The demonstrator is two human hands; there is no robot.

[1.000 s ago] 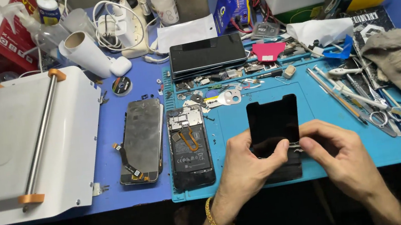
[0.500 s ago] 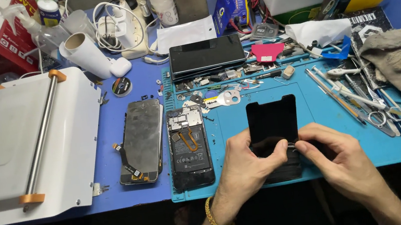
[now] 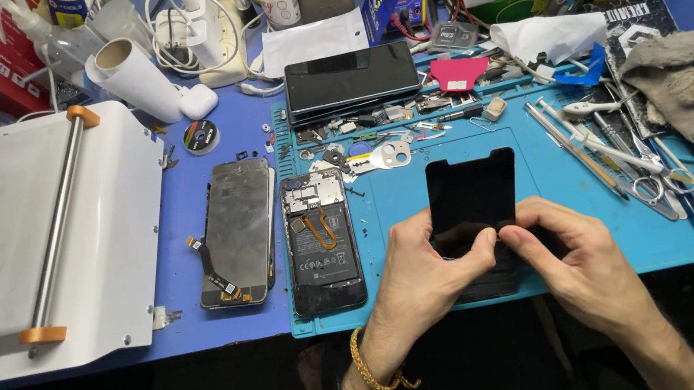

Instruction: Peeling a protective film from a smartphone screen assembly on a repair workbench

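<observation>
Head view: both hands pinch black screen bottom edge

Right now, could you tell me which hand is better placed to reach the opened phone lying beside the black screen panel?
The left hand: it grips the black screen panel on the side nearest the opened phone; the right hand lies farther away.

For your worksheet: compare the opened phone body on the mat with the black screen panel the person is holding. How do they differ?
The opened phone body lies flat on the teal mat, untouched; the black screen panel is gripped by the left hand and right hand. The body shows exposed circuitry and an orange cable; the panel is plain and dark. Both are upright rectangles.
</observation>
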